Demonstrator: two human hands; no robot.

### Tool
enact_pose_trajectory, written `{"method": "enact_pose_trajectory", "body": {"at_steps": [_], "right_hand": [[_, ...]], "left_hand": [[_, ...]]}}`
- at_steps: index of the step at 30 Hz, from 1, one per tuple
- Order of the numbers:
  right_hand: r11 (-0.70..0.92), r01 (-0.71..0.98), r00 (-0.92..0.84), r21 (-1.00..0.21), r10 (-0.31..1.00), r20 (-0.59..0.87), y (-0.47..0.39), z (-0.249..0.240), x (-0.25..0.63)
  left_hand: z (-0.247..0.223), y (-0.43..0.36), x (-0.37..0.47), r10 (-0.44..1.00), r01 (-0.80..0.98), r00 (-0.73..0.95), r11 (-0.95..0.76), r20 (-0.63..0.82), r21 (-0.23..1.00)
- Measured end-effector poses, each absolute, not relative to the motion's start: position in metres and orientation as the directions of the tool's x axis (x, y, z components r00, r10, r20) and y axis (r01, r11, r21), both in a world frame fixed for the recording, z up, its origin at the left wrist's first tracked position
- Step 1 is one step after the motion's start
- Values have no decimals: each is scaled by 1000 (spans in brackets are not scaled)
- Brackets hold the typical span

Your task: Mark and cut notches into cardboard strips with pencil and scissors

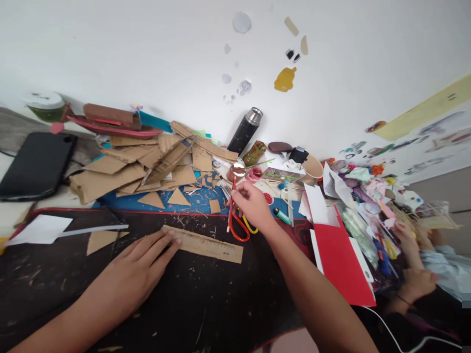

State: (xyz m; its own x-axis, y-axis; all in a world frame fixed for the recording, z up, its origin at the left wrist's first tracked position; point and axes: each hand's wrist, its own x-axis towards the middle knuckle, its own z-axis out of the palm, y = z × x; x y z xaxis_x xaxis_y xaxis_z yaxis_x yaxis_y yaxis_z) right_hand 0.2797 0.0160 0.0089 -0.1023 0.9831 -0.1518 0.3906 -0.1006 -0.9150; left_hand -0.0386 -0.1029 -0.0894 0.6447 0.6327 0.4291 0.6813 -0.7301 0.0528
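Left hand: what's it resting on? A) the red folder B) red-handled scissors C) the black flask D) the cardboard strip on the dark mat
D: the left hand lies flat with its fingertips on the end of the cardboard strip on the dark mat, while the right hand holds a red pencil beside the scissors.

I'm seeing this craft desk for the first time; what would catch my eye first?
Probably the heap of cardboard scraps piled at the back left against the wall. Next, the red folder lying open at the right. In the middle, the left hand presses on a wooden ruler while the right hand grips a red pencil above red-handled scissors.
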Motion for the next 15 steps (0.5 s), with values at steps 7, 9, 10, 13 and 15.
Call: {"method": "enact_pose_trajectory", "body": {"at_steps": [7, 9, 10, 13, 15], "right_hand": [[-274, 99, -274, -957, 917, -291, -19, 3, 249], [-312, 19, -287, -950, 908, -304, -27, 0, 245], [-328, -18, -292, -945, 905, -309, -30, -2, 244], [-367, -106, -308, -924, 896, -320, -37, -8, 243], [-396, -140, -324, -907, 884, -336, -40, -12, 243]], "left_hand": [[-82, -101, -37, 638, 684, 638, -727, 430, 64], [-82, -101, -38, 627, 673, 655, -738, 422, 53], [-81, -101, -38, 623, 669, 662, -742, 417, 46], [-79, -101, -38, 614, 664, 680, -748, 401, 20], [-77, -101, -37, 602, 659, 693, -753, 397, -8]]}}
